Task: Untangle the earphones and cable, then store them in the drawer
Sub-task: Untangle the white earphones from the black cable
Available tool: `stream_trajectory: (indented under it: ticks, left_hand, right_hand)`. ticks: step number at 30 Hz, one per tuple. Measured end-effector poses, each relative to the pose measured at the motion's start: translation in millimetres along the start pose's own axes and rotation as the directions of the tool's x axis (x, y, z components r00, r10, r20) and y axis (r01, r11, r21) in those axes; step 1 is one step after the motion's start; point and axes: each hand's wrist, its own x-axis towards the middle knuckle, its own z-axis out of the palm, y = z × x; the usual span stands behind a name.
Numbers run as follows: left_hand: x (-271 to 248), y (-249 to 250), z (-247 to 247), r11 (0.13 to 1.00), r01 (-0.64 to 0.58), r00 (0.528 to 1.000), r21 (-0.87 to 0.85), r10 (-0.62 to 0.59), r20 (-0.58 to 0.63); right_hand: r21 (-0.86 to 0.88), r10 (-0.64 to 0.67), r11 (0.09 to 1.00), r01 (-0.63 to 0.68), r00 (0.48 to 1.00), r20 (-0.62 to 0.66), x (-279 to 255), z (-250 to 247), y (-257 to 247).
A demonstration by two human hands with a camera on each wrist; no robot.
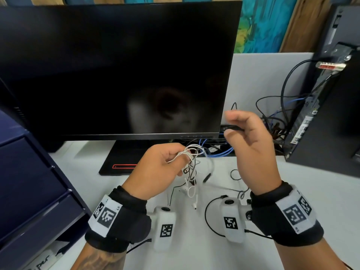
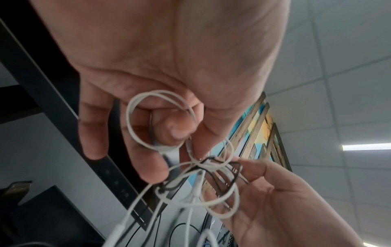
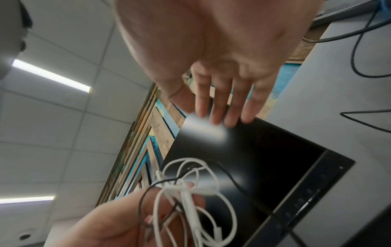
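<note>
My left hand (image 1: 175, 154) grips a tangle (image 1: 190, 152) of white earphone wire and thin black cable above the white desk (image 1: 302, 191). Loose ends hang from it, and a white plug end (image 1: 195, 203) reaches the desk. In the left wrist view my left hand's (image 2: 165, 147) fingers curl round white loops of the tangle (image 2: 203, 167). My right hand (image 1: 229, 124) is raised to the right of the tangle, fingers relaxed, holding nothing. The right wrist view shows that hand's fingers (image 3: 217, 113) straight, with the tangle (image 3: 190, 200) lower down. The dark blue drawer unit (image 1: 29, 172) stands at the left, drawers closed.
A large black monitor (image 1: 116, 65) on a flat stand (image 1: 124, 162) fills the back of the desk. A black computer tower (image 1: 331, 114) stands at the right with a mass of black and blue cables (image 1: 272, 123) beside it.
</note>
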Motion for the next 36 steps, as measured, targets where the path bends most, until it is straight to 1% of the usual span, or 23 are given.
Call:
stream_trajectory:
  ticks: [2, 4, 6, 10, 13, 15, 17, 20, 22, 24, 26, 29, 31, 33, 34, 35, 36]
  left_hand:
    - [-0.6, 2.6, 0.1, 1.000, -0.008, 1.000, 0.006, 0.008, -0.012]
    - [-0.2, 3.1, 0.0, 1.000, -0.016, 1.000, -0.011, 0.016, -0.021]
    - [0.1, 2.0, -0.8, 0.999, -0.029, 0.999, -0.012, 0.029, -0.035]
    - [1.5, -1.9, -2.0, 1.000, -0.007, 0.996, 0.021, 0.009, -0.086]
    - [2.9, -7.7, -2.8, 0.995, -0.002, 0.993, 0.098, 0.014, -0.117]
    - [2.8, -10.7, -4.5, 0.986, 0.029, 0.995, 0.161, -0.013, -0.097]
    - [1.3, -12.1, -4.4, 0.970, 0.060, 0.997, 0.235, -0.048, -0.058]
    - [-0.7, -13.0, 0.4, 0.946, 0.079, 0.997, 0.315, -0.080, -0.009]
    - [-0.9, -13.7, 5.4, 0.930, 0.083, 0.993, 0.358, -0.106, 0.045]
    - [-1.0, -15.2, 9.1, 0.912, 0.109, 0.981, 0.395, -0.163, 0.107]
    - [-1.6, -15.7, 10.1, 0.896, 0.156, 0.962, 0.416, -0.233, 0.141]
    - [-1.8, -18.0, 9.0, 0.871, 0.197, 0.949, 0.451, -0.284, 0.135]
    - [-2.2, -18.9, 7.0, 0.853, 0.209, 0.948, 0.478, -0.298, 0.116]
    - [-2.3, -20.7, 5.6, 0.851, 0.221, 0.949, 0.477, -0.301, 0.097]
    - [-1.9, -21.4, 5.1, 0.852, 0.220, 0.952, 0.475, -0.293, 0.085]
    - [-1.2, -21.4, 4.6, 0.855, 0.214, 0.958, 0.472, -0.278, 0.069]
    - [-0.2, -21.5, 3.7, 0.865, 0.205, 0.967, 0.459, -0.253, 0.044]
  right_hand:
    - [-0.004, 0.034, 0.999, -0.034, 0.982, 0.188, -3.1, 3.0, -4.2]
    - [-0.050, 0.089, 0.996, -0.076, 0.942, 0.323, -6.6, 6.4, -7.6]
    - [-0.103, 0.140, 0.989, -0.108, 0.914, 0.380, -9.1, 9.3, -8.2]
    - [-0.157, 0.210, 0.975, -0.160, 0.897, 0.390, -9.3, 8.9, -8.3]
    - [-0.240, 0.213, 0.962, -0.129, 0.905, 0.368, -6.8, 3.2, -4.7]
    - [-0.292, 0.191, 0.952, -0.090, 0.920, 0.341, -4.4, -0.3, -2.8]
    - [-0.296, 0.159, 0.952, -0.074, 0.949, 0.273, -2.0, -1.9, -3.6]
    - [-0.235, 0.121, 0.968, -0.087, 0.984, 0.135, 1.9, -3.1, -1.4]
    - [-0.156, 0.106, 0.983, -0.094, 0.992, 0.071, 3.6, -3.5, 0.1]
    - [-0.042, 0.101, 0.994, -0.101, 0.995, -0.006, 5.2, -5.1, 0.5]
    - [0.073, 0.101, 0.993, -0.095, 0.991, -0.090, 6.8, -6.2, -1.9]
    - [0.271, 0.118, 0.961, -0.051, 0.964, -0.237, 9.1, -8.0, -5.1]
    - [0.344, 0.101, 0.939, 0.007, 0.950, -0.294, 10.1, -8.6, -6.1]
    - [0.416, 0.091, 0.908, 0.040, 0.953, -0.288, 9.7, -6.9, -9.1]
    - [0.470, 0.111, 0.883, 0.025, 0.959, -0.260, 9.3, -6.5, -10.9]
    - [0.507, 0.143, 0.862, -0.014, 0.966, -0.217, 9.0, -6.3, -12.5]
    - [0.508, 0.177, 0.859, -0.070, 0.970, -0.166, 8.6, -6.9, -14.0]
